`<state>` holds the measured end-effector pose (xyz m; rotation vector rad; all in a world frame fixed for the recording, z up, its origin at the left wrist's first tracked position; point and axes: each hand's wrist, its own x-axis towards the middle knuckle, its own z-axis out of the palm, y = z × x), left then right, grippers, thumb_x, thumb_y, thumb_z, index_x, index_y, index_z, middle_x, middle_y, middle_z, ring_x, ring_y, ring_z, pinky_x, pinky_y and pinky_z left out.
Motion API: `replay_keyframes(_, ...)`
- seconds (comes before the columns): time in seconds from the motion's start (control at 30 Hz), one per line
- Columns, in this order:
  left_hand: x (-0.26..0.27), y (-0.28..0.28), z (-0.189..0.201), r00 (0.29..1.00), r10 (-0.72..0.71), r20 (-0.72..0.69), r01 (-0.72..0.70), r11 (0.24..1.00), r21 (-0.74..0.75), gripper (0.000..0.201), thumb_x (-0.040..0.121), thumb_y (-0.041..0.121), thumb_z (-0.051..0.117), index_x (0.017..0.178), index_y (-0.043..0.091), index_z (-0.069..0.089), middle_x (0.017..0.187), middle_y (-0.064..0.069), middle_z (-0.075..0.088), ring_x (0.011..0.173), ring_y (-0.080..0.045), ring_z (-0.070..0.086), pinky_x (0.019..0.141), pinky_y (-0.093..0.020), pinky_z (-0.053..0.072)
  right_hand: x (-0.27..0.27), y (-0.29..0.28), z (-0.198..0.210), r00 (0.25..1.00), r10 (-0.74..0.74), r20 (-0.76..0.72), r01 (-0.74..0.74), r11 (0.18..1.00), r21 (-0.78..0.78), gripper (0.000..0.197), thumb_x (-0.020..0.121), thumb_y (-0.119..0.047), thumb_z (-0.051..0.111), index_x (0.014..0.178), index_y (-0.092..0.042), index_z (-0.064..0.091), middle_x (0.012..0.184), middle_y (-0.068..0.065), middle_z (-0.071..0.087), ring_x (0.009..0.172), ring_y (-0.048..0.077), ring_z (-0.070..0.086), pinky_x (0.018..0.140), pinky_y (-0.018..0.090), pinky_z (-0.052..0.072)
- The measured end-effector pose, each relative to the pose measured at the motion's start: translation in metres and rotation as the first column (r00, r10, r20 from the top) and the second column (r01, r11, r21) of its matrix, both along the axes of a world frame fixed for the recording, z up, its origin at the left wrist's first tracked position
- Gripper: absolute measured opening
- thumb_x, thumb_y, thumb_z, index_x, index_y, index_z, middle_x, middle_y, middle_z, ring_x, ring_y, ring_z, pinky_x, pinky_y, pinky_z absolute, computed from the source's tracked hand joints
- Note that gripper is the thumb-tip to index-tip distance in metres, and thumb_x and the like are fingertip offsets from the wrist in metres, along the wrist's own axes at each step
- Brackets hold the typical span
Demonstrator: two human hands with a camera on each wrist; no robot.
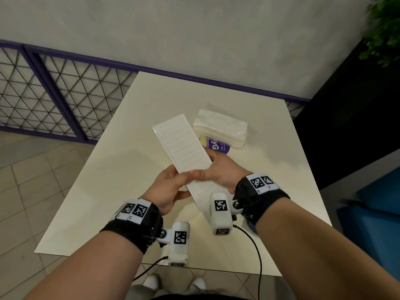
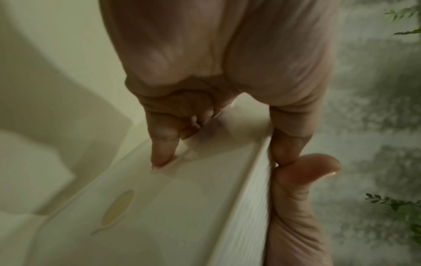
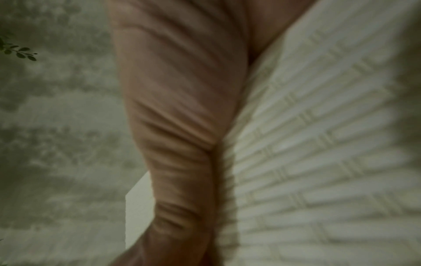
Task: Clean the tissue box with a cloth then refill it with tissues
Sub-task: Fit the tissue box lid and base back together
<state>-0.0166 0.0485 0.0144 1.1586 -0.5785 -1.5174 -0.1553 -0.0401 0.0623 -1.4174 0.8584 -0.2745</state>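
I hold a long white tissue box with a ribbed, brick-like pattern tilted above the cream table. My left hand grips its near left edge, and in the left wrist view the fingers press a smooth face of the box that carries a yellowish oval mark. From the right, my right hand wraps the box with its thumb over the top; in the right wrist view it lies against the patterned face. A wrapped pack of white tissues lies on the table at the right.
A purple and yellow packet lies partly under the tissue pack. A purple railing with wire mesh runs behind and left of the table. A black planter with a green plant and a blue surface stand at the right.
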Motion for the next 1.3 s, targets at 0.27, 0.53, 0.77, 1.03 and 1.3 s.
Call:
replay_keyframes(0.27,0.011,0.009,-0.005,0.987,-0.137,-0.085,0.131,0.989,-0.069,0.075,0.061,0.016,0.082,0.129,-0.001,0.053,0.124,-0.018,0.064,0.115,-0.032,0.061,0.087,-0.040,0.055,0.001,0.002,-0.004,0.999,0.032,-0.001,-0.032,0.998,0.052,0.076,0.061,-0.003,0.087,0.125,-0.036,0.061,0.123,0.004,0.066,0.114,0.022,0.063,0.089,0.039,0.056)
replay_keyframes(0.53,0.014,0.008,-0.005,0.996,-0.047,-0.071,0.048,0.999,0.009,0.056,0.064,-0.002,0.060,0.119,-0.005,0.057,0.121,-0.021,0.064,0.115,-0.036,0.059,0.099,-0.045,0.049,-0.001,-0.001,-0.007,0.999,0.007,-0.044,-0.007,1.000,0.001,0.094,0.061,-0.005,0.087,0.136,-0.045,0.047,0.125,-0.001,0.065,0.117,0.016,0.060,0.100,0.041,0.051)
replay_keyframes(0.77,-0.002,0.003,0.002,0.992,0.080,0.099,-0.085,0.995,0.057,0.041,0.057,-0.008,0.053,0.096,-0.003,0.066,0.092,-0.011,0.073,0.087,-0.027,0.068,0.069,-0.034,0.057,0.006,0.003,-0.012,0.990,0.032,-0.138,-0.048,0.992,-0.115,0.114,0.051,-0.013,0.087,0.143,-0.049,0.030,0.130,-0.005,0.059,0.118,0.017,0.058,0.098,0.044,0.052)
replay_keyframes(1.03,-0.013,0.010,0.002,0.976,0.168,0.136,-0.175,0.984,0.042,0.035,0.050,-0.008,0.054,0.082,0.001,0.065,0.068,-0.002,0.071,0.060,-0.013,0.067,0.048,-0.022,0.048,0.001,0.006,-0.014,0.990,0.049,-0.129,-0.059,0.996,-0.072,0.118,0.047,-0.010,0.089,0.140,-0.055,0.031,0.145,-0.011,0.049,0.136,0.014,0.042,0.110,0.043,0.042)
replay_keyframes(1.3,-0.018,0.015,0.007,0.987,0.149,0.057,-0.151,0.988,0.028,0.028,0.051,-0.013,0.047,0.069,0.004,0.060,0.052,0.002,0.059,0.045,-0.008,0.052,0.044,-0.019,0.034,-0.003,0.006,-0.011,0.984,0.134,-0.114,-0.135,0.991,-0.006,0.116,0.053,0.003,0.084,0.144,-0.048,0.031,0.135,-0.005,0.060,0.124,0.016,0.056,0.101,0.044,0.049)
